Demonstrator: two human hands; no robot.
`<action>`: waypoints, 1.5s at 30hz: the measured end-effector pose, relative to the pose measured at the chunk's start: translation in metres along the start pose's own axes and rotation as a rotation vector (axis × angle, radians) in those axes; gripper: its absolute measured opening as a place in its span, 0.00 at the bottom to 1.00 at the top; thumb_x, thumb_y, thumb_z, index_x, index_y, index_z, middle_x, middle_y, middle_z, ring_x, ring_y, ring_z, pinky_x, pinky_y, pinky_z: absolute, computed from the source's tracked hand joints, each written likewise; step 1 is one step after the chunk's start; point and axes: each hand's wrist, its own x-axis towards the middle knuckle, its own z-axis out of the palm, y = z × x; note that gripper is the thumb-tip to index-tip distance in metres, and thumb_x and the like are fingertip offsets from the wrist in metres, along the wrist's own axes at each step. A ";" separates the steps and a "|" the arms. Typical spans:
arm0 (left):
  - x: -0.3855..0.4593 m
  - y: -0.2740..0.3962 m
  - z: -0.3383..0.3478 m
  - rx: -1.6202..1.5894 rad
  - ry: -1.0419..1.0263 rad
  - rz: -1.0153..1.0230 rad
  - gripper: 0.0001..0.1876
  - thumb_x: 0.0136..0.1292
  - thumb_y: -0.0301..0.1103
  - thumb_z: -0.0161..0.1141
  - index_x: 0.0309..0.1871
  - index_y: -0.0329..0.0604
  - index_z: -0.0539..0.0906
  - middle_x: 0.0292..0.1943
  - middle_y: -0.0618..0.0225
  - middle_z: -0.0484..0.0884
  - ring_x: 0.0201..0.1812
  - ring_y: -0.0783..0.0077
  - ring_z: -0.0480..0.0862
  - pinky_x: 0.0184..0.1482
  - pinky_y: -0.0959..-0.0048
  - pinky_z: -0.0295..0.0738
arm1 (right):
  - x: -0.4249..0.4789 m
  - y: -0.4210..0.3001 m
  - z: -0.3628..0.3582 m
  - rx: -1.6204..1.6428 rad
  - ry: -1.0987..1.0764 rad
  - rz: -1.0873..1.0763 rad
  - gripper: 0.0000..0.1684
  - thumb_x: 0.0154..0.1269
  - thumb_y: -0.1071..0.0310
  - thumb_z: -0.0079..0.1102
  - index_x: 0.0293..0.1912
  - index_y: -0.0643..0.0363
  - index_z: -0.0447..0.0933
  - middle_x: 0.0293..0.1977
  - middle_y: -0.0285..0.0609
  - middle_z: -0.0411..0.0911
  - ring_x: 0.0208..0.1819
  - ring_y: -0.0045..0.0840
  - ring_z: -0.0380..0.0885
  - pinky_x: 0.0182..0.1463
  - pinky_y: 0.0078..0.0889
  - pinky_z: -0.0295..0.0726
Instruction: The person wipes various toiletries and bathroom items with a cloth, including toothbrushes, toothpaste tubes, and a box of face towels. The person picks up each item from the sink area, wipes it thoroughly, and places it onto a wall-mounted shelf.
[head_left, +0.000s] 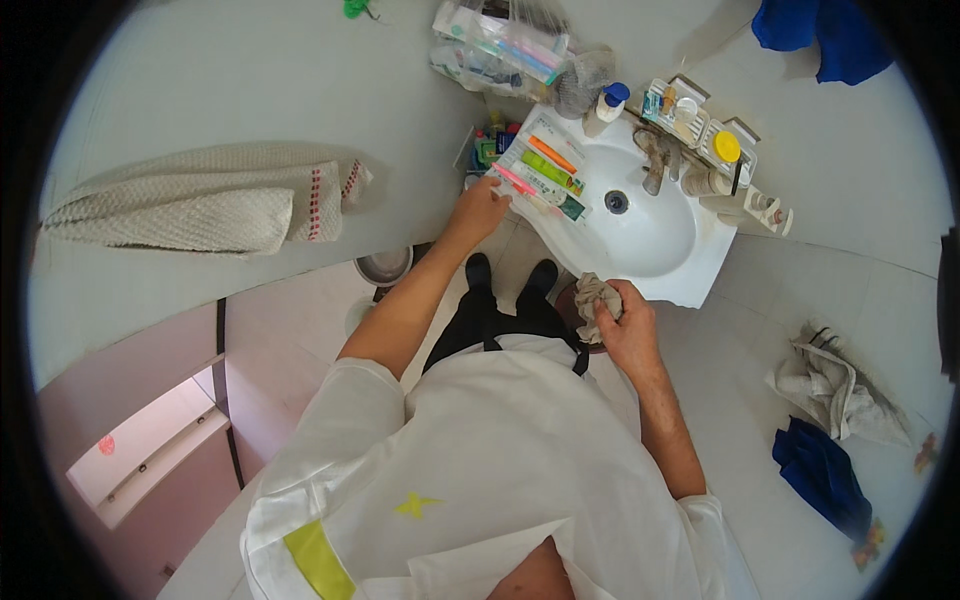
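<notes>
My right hand (632, 328) grips a crumpled grey-beige cloth (598, 306) in front of the washbasin (652, 259). At the basin's left edge is my left hand (480, 208), its fingertips beside a pink toothbrush (514, 179); whether it pinches anything is unclear. A row lies on the left ledge: a clear package with print (556, 136), an orange stick-like item (551, 154), a lime-green tube (547, 169) and a white tube with a dark green end (553, 192). The drain (616, 201) shows in the bowl.
Behind the bowl stand a tap (654, 159), a blue-topped pump bottle (604, 111) and a wire rack (705, 133) of small containers. Plastic bags (495, 52) hang on the wall. A towel (210, 199) hangs at left, cloths (836, 386) at right. A round basin (384, 266) sits low at left.
</notes>
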 end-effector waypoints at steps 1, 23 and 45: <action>0.006 0.004 0.007 0.047 0.066 0.032 0.23 0.63 0.39 0.67 0.58 0.39 0.79 0.44 0.53 0.82 0.46 0.54 0.83 0.49 0.60 0.78 | 0.000 0.006 0.002 -0.029 0.011 -0.026 0.18 0.64 0.68 0.65 0.51 0.65 0.77 0.42 0.55 0.83 0.45 0.43 0.83 0.52 0.39 0.79; 0.078 -0.006 0.030 0.538 0.022 0.314 0.26 0.52 0.44 0.75 0.53 0.44 0.83 0.51 0.58 0.79 0.55 0.52 0.76 0.59 0.58 0.72 | 0.006 0.019 0.003 -0.015 0.022 -0.018 0.18 0.64 0.70 0.64 0.52 0.65 0.76 0.45 0.56 0.81 0.46 0.48 0.82 0.49 0.40 0.80; 0.100 -0.005 0.016 0.532 -0.260 0.272 0.31 0.56 0.48 0.72 0.59 0.41 0.80 0.58 0.53 0.78 0.64 0.52 0.72 0.66 0.52 0.67 | 0.040 0.021 0.037 -0.048 -0.022 0.004 0.20 0.62 0.68 0.64 0.52 0.67 0.76 0.46 0.60 0.80 0.47 0.50 0.82 0.52 0.42 0.80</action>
